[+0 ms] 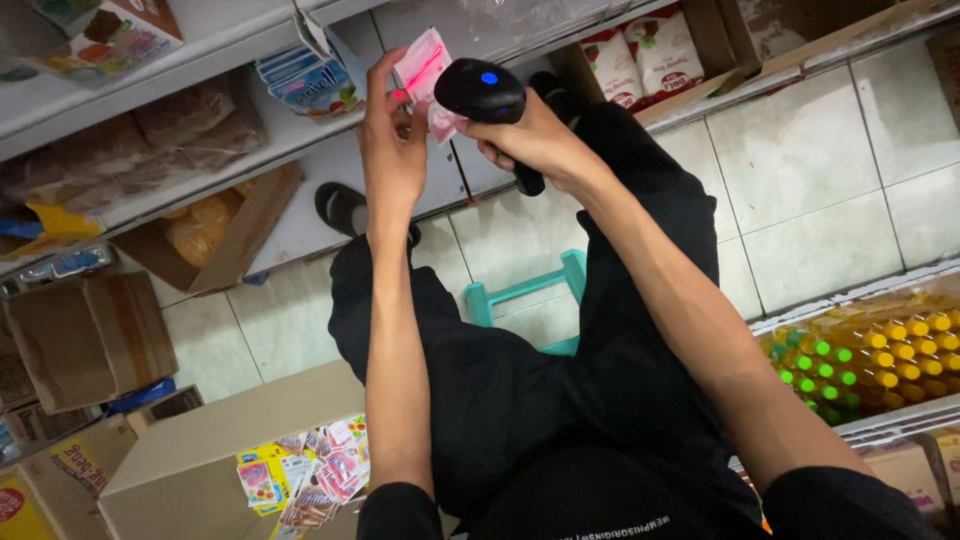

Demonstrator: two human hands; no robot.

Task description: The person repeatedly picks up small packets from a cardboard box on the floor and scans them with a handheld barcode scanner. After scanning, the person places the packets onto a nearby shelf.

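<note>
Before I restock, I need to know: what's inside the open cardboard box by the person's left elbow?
The cardboard box holds a loose pile of small colourful sachets, mostly red, pink and yellow. Whatever lies beneath that top layer is covered, and the left forearm hides the pile's right edge.

1 head-worn view looks steeply down, close over the lap, toward tiled floor (800,170).

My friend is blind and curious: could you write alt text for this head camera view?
Seen from above, a seated person's right hand aims a black handheld scanner at a small pink sachet held up in the left hand. Below are black trousers, a teal stool on pale floor tiles, and an open cardboard box of colourful sachets.
</note>
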